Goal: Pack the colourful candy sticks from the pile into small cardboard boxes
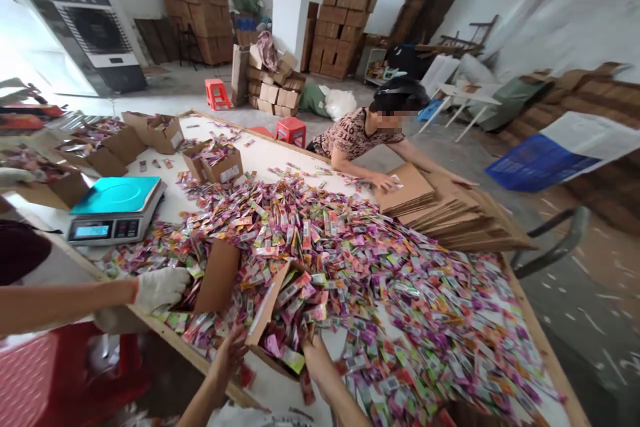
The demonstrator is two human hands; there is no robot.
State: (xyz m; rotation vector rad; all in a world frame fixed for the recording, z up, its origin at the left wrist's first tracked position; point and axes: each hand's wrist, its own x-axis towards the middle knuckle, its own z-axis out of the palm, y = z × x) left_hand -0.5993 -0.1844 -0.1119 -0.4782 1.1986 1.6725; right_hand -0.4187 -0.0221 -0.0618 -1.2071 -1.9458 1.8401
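Sachets [350, 260] in pink, purple, green and orange cover most of the counter [265, 157], a long white top with a wooden rim, heaped thickest across its middle. At the near edge a small cardboard box [273, 320] lies tipped, its open mouth stuffed with sachets. The left hand [229, 355] is at the box's near left corner, fingers curled on the flap, and the right hand [314, 352] presses against its right side among the packets; both seem to be gripping the box, though the packets hide part of the fingers.

To the left a co-worker's white-gloved hand [160, 288] rests on the sachets beside a second brown box [216, 277]. Behind it stands a digital scale [115, 208] with a teal pan. Further back several open cartons [215, 163] hold more sachets. Across the counter another person [365, 137] leans over a stack of flat cardboard sheets [445, 210], one hand on it.

The room is a bare concrete-floored workshop with white walls. Stacked brown cartons [345, 20] stand by a white pillar [293, 0], red plastic stools [291, 130] sit beyond the counter, and a large cooling fan unit [95, 40] stands at the left.
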